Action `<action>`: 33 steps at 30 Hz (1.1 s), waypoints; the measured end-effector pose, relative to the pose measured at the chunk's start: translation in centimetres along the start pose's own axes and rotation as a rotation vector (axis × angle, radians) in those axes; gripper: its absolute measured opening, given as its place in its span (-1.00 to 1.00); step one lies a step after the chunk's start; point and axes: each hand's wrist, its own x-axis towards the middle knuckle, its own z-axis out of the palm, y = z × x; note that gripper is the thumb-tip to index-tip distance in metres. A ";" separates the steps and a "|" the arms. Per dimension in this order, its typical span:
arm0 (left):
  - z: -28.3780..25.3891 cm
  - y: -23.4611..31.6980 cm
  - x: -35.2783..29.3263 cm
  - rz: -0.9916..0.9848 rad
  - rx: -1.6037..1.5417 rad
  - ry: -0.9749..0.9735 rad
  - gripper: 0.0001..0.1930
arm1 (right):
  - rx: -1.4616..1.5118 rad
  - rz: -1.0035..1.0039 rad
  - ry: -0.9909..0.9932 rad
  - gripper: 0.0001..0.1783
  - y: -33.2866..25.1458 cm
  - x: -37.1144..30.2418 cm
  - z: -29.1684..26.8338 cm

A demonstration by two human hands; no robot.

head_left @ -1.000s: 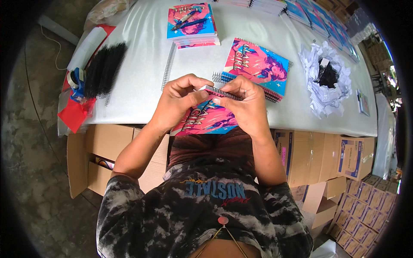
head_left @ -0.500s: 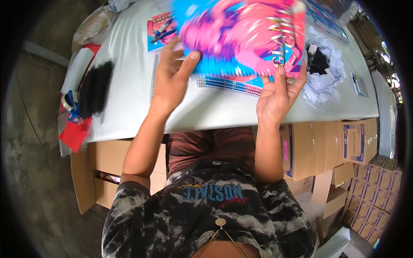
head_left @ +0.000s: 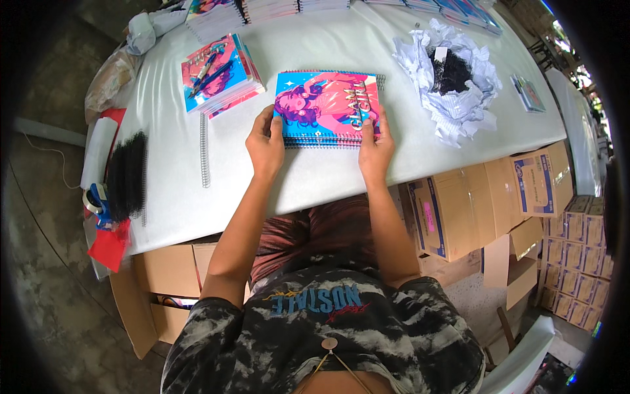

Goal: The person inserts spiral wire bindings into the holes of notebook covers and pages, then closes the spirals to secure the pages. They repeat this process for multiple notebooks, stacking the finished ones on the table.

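Observation:
A spiral-bound notebook (head_left: 325, 108) with a pink and blue illustrated cover lies on a small stack of similar notebooks on the table before me. My left hand (head_left: 265, 141) grips its left side, thumb on the cover edge. My right hand (head_left: 376, 148) holds the right side, its thumb resting on top of the cover. Metal coils show along the near edge of the stack. To the left lies a pile of notebook covers and pages (head_left: 213, 73) with pens (head_left: 211, 77) on it. Near that pile is a loose silver wire coil (head_left: 205, 151).
Crumpled white paper (head_left: 453, 118) surrounds a black bundle (head_left: 451, 73) at right. Black coils (head_left: 128, 174) and a tape dispenser (head_left: 98, 205) sit at the table's left edge. More notebooks (head_left: 272, 10) line the far side. Cardboard boxes (head_left: 459, 207) stand below the table.
The notebook came down from in front of me onto the stack, and both hands lowered with it. The whole view has shifted, showing more of the table's far side.

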 end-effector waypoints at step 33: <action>-12.1 11.9 14.2 0.614 0.616 0.301 -0.75 | -0.392 -0.504 0.354 -0.44 -2.6 0.2 -1.8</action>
